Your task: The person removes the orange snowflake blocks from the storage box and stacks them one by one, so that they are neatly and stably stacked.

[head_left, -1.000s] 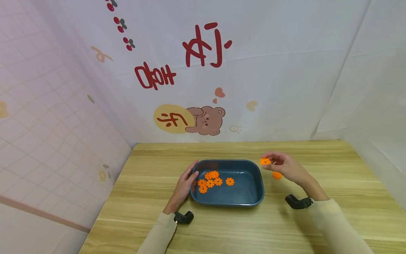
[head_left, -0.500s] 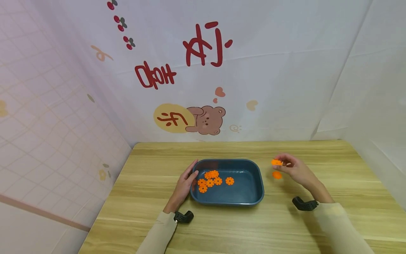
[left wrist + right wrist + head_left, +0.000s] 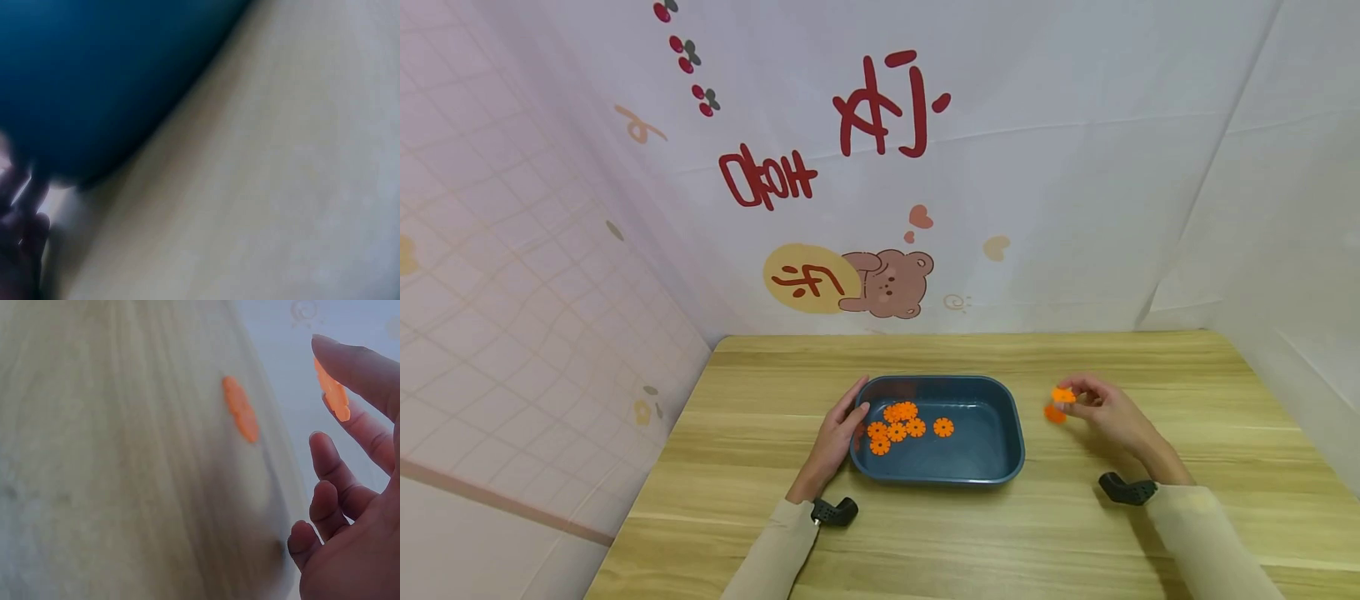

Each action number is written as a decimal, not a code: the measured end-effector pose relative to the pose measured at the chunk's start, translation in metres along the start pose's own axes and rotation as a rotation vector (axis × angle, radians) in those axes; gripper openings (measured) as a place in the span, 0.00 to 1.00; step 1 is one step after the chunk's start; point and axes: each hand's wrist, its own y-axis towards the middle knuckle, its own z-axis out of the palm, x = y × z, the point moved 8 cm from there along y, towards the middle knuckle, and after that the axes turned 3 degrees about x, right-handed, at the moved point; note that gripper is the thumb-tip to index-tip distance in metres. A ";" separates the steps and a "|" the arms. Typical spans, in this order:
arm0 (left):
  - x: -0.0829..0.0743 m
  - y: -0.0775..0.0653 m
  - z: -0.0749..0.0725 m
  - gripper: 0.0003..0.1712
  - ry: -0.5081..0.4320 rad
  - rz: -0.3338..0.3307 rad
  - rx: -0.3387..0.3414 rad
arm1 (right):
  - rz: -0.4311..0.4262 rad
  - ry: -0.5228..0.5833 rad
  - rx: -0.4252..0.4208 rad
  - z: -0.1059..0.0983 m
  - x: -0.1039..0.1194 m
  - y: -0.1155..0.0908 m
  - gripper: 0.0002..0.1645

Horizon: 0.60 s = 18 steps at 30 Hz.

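Right hand (image 3: 1105, 408): grip pinching orange disc (image 3: 1063, 394) at its very tip, 2nd disc (image 3: 1055, 414) nearby; left hand (image 3: 832, 440) clasping tray (image 3: 973, 454).

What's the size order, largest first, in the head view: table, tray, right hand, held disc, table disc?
1. Table
2. Tray
3. Right hand
Held disc and table disc: smallest, too alike to rank; both partly covered.

On the white wall cloth (image 3: 1045, 183) before me I can read three Chinese characters, all turned on their side: one big red 安 (image 3: 874, 108), lower to the left one red 喜 (image 3: 766, 177), and, on a yellow round patch (image 3: 786, 300), one dark red 乐 (image 3: 809, 281).
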 end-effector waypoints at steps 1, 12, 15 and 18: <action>0.000 0.000 0.000 0.30 0.000 0.002 0.001 | 0.005 0.005 0.007 0.001 -0.002 0.000 0.19; 0.001 0.000 0.000 0.31 -0.018 -0.002 0.013 | 0.008 0.029 0.068 0.008 -0.010 0.000 0.19; 0.001 0.000 0.000 0.31 -0.024 -0.007 0.013 | -0.002 0.019 0.077 0.009 -0.009 0.000 0.19; 0.001 0.000 0.000 0.30 -0.019 -0.007 0.020 | -0.010 0.009 0.088 0.011 -0.009 0.000 0.18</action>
